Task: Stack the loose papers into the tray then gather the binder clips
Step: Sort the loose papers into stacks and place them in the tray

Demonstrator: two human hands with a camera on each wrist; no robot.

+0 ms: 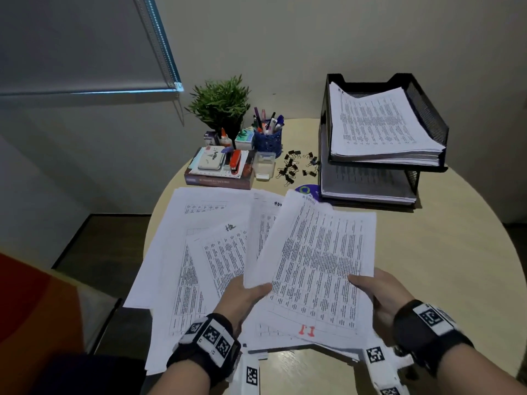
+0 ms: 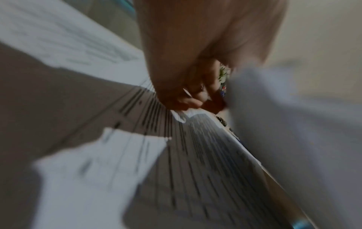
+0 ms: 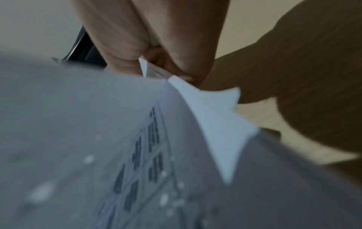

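A sheaf of printed papers (image 1: 316, 263) is lifted above the round table, tilted toward me. My left hand (image 1: 248, 292) grips its lower left edge, thumb on top. My right hand (image 1: 370, 286) pinches its right edge (image 3: 154, 71), thumb on top. More loose printed papers (image 1: 199, 252) lie fanned out on the table to the left and underneath. A black two-tier mesh tray (image 1: 427, 115) stands at the back right, with paper stacks in both tiers. Several black binder clips (image 1: 293, 166) lie scattered just left of the tray. The left wrist view is blurred; fingers (image 2: 192, 100) curl over printed sheets.
At the back left of the table are a potted plant (image 1: 219, 104), a blue pen cup (image 1: 268, 138), a glue bottle, a small clear box (image 1: 263, 165), and a book (image 1: 219, 178) with a red stapler (image 1: 235, 162) on it. A disc (image 1: 306, 190) peeks out by the tray. Bare tabletop (image 1: 442, 252) lies right.
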